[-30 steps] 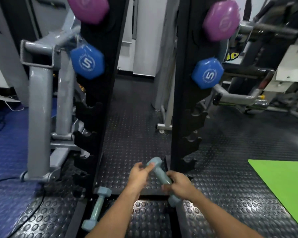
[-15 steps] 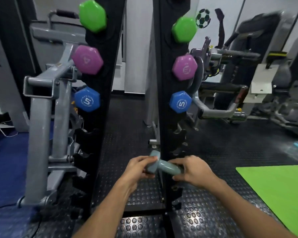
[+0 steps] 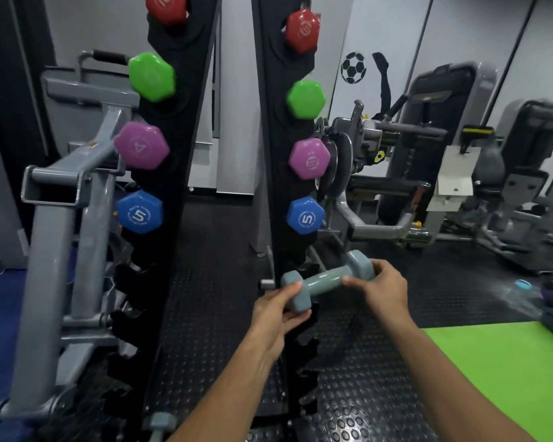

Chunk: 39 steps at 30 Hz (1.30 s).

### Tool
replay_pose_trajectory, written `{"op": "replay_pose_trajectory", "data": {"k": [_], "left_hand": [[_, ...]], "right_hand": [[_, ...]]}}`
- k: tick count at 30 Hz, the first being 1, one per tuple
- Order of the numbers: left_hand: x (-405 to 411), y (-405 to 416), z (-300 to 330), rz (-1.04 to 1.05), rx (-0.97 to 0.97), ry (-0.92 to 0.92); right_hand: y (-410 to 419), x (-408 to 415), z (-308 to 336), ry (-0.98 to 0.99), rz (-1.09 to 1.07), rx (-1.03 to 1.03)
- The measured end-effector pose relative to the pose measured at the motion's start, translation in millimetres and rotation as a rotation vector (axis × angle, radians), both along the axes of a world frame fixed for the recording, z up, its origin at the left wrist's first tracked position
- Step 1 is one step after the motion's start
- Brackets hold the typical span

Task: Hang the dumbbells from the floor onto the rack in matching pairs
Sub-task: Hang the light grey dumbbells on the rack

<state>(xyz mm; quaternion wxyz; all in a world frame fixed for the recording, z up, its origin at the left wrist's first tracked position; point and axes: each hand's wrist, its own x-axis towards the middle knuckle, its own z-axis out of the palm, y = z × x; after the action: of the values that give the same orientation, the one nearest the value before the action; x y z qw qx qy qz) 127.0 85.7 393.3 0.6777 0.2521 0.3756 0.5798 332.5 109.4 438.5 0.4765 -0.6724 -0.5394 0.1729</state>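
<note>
I hold a grey-blue dumbbell [image 3: 324, 281] level in both hands, right in front of the right black rack post [image 3: 272, 129], just below its blue 5 dumbbell [image 3: 305, 215]. My left hand [image 3: 276, 309] grips the near head, and my right hand [image 3: 380, 283] grips the far head. The left rack post [image 3: 176, 186] carries red, green, purple and blue dumbbells, and the right post holds matching colours. A second grey-blue dumbbell [image 3: 160, 424] lies on the floor at the left post's foot. Empty black cradles [image 3: 131, 282] run down both posts.
A grey metal machine frame [image 3: 58, 218] stands left of the rack. Weight machines [image 3: 428, 154] fill the back right. A green mat [image 3: 505, 371] lies on the studded black floor at the right, with a bottle [image 3: 521, 287] beyond it.
I have lifted the grey-blue dumbbell from near the floor up to the right post's empty cradles and turned it level. My view has tilted upward, showing red dumbbells at the top.
</note>
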Motion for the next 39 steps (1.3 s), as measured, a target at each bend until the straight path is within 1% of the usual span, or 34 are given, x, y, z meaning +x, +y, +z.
{"op": "replay_pose_trajectory", "data": {"k": [4, 6, 8, 10, 12, 14, 17, 20, 23, 26, 29, 34, 37, 39], "left_hand": [[21, 10, 6, -0.063, -0.034, -0.027], [30, 16, 7, -0.092, -0.051, -0.054], [38, 21, 9, -0.096, -0.068, -0.138], [44, 25, 10, -0.066, -0.083, -0.264], [51, 28, 13, -0.031, -0.086, -0.373], [58, 31, 17, -0.008, -0.076, -0.424], [68, 33, 21, 0.027, -0.087, -0.448], [73, 34, 21, 0.030, -0.105, -0.504], [75, 35, 21, 0.009, -0.118, -0.613], [77, 38, 21, -0.006, -0.129, -0.717], [76, 41, 22, -0.027, -0.136, -0.786], [76, 48, 31, -0.058, -0.165, -0.840], [74, 51, 27, -0.104, -0.144, -0.800], [71, 50, 20, -0.147, -0.128, -0.746]], "right_hand": [[40, 7, 22, 0.203, 0.096, 0.047], [61, 5, 30, 0.258, 0.138, 0.053], [78, 2, 31, 0.285, 0.185, 0.052], [87, -5, 30, 0.337, 0.215, 0.060], [89, -16, 22, 0.449, 0.232, 0.071], [88, -28, 9, 0.552, 0.268, 0.072], [95, -37, -1, 0.601, 0.255, 0.006], [99, -38, 10, 0.703, 0.239, -0.069], [97, -37, 19, 0.690, 0.256, -0.095], [94, -34, 26, 0.763, 0.282, -0.115], [90, -30, 33, 0.776, 0.302, -0.149], [93, -35, 37, 0.755, 0.341, -0.200], [95, -37, 38, 0.696, 0.394, -0.263], [92, -35, 39, 0.623, 0.399, -0.277]]}}
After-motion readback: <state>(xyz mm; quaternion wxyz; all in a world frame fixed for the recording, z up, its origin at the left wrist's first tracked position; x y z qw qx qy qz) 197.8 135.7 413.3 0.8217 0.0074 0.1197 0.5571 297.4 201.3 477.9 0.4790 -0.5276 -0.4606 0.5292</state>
